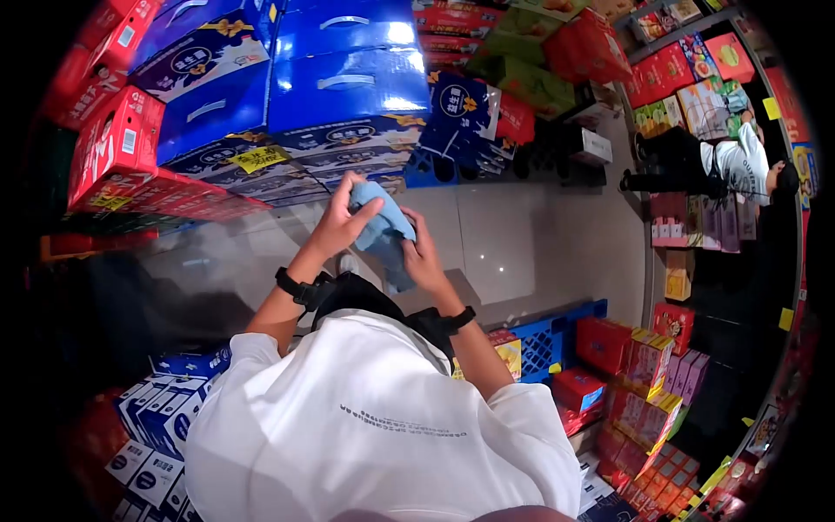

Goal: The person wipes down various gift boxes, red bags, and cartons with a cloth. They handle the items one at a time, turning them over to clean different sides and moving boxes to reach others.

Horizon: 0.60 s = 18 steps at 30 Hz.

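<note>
A light blue cloth (379,228) hangs folded between my two hands, in front of my body and over the tiled floor. My left hand (343,217) grips its upper left part, with the thumb lying across the fabric. On the cloth's right edge, my right hand (421,254) pinches the fabric between thumb and fingers. The lower end of the cloth droops between the hands. Just beyond them stands a stack of blue gift boxes (348,91) with white carry handles. Dark bands with small devices sit on both my wrists.
Red boxes (117,148) are stacked at the left. A blue plastic pallet (544,339) lies at the right, near more red and yellow boxes (644,365). Another person in a white shirt (739,161) is by the shelves at the far right. Grey tiled floor (531,235) runs between.
</note>
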### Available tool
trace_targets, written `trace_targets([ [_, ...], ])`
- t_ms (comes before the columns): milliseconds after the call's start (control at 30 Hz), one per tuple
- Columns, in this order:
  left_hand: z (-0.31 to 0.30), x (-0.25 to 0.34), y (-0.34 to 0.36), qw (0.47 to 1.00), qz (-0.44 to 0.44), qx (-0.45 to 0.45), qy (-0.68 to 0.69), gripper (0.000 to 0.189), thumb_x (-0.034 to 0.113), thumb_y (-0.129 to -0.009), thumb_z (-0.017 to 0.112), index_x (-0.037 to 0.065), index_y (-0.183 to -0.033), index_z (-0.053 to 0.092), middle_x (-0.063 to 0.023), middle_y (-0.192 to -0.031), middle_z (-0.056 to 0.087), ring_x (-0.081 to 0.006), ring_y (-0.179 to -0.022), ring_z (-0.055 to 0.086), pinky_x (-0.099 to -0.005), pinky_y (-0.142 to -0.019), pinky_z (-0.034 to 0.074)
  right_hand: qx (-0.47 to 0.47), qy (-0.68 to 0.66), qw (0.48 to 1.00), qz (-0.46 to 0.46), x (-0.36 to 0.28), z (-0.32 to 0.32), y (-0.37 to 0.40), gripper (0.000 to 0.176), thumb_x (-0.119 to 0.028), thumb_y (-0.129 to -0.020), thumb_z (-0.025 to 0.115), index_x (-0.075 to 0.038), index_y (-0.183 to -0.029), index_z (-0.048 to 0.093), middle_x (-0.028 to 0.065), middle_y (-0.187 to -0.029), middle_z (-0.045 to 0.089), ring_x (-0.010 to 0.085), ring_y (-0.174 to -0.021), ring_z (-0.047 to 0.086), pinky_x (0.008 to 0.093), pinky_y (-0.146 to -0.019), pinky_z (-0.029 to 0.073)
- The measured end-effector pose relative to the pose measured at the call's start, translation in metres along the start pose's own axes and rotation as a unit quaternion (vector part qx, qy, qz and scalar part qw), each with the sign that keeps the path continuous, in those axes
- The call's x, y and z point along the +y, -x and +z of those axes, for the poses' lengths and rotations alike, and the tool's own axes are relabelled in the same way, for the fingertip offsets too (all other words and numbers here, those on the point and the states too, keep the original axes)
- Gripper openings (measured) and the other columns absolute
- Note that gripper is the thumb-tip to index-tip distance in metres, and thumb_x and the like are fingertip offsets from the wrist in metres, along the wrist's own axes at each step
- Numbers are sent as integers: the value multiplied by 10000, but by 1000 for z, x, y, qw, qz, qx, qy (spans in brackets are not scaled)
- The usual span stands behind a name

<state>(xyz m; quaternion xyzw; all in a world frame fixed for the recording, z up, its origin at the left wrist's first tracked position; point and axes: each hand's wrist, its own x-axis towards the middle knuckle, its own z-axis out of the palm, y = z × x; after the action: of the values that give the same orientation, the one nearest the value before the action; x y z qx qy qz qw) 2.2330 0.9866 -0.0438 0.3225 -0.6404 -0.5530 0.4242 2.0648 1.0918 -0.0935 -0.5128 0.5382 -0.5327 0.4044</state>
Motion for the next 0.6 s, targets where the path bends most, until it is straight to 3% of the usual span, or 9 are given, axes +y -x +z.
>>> trace_targets([
  [133, -81, 2, -40, 987, 53, 149, 32, 249, 121, -937, 693, 47, -1064, 492, -37, -1041, 561, -103, -944, 514, -264, -867, 438, 25, -70, 997, 17, -41, 48, -73, 519, -45, -895, 586, -60, -1391, 435, 109, -997, 618, 157, -881, 574, 307, -762, 476],
  [267, -119, 37, -63, 972, 96, 182, -110, 300, 205, -958, 691, 47, -1134, 505, -76, -1045, 586, -118, -933, 564, -268, -832, 453, 38, 92, 990, -96, -77, 47, -125, 488, -9, -885, 572, -64, -1358, 465, 61, -947, 573, 117, -831, 516, 256, -736, 443],
  [333, -127, 83, -71, 940, 248, 209, -107, 209, 147, -1021, 553, 35, -1189, 500, -169, -1271, 549, -239, -1171, 600, -350, -961, 469, 155, 161, 965, -140, -72, 18, -156, 305, -37, -916, 538, -24, -1217, 581, 125, -1015, 634, 213, -854, 608, 326, -803, 500],
  [367, -129, 118, -67, 892, 356, 221, -170, 293, 202, -1054, 477, 43, -1300, 458, -197, -1358, 503, -310, -1229, 567, -434, -1004, 482, 214, 108, 967, -88, -72, 3, -167, 249, -30, -939, 509, -10, -1168, 603, 119, -1002, 646, 196, -862, 617, 304, -806, 499],
  [400, -130, 152, -53, 863, 403, 248, -176, 392, 324, -1055, 452, 28, -1311, 441, -189, -1408, 472, -359, -1304, 508, -554, -1059, 431, 272, 178, 932, -163, -66, -15, -182, 224, -29, -956, 498, 6, -1146, 610, 107, -987, 651, 171, -855, 615, 280, -791, 496],
  [433, -170, 164, -19, 843, 531, 60, -69, 477, 453, -1018, 457, 79, -1315, 470, -116, -1353, 494, -342, -1316, 470, -658, -1128, 292, 289, 138, 940, -120, -71, -27, -190, 217, -33, -963, 492, 6, -1138, 614, 102, -989, 654, 171, -866, 614, 300, -806, 496],
  [467, -83, 228, -52, 636, 602, 483, 23, 470, 535, -973, 479, 178, -1274, 538, -33, -1226, 514, -264, -1242, 470, -624, -1148, 228, 286, 145, 939, -123, -65, -35, -198, 205, -50, -977, 499, 5, -1135, 616, 127, -1003, 662, 209, -878, 632, 323, -814, 497],
  [533, -74, 278, -19, 571, 741, 326, 134, 335, 537, -962, 509, 251, -1108, 601, 6, -965, 478, -147, -952, 499, -382, -891, 365, 223, 216, 938, -155, -40, -37, -225, 184, -55, -968, 523, 0, -1111, 624, 166, -1000, 657, 289, -898, 639, 379, -826, 498],
  [600, -54, 289, -7, 611, 742, 218, 170, 329, 501, -967, 509, 228, -1125, 601, -8, -983, 494, -157, -966, 510, -382, -896, 380, 107, 296, 931, -185, -35, -16, -241, 175, -61, -947, 553, -11, -1091, 637, 187, -993, 635, 365, -907, 615, 429, -815, 491],
])
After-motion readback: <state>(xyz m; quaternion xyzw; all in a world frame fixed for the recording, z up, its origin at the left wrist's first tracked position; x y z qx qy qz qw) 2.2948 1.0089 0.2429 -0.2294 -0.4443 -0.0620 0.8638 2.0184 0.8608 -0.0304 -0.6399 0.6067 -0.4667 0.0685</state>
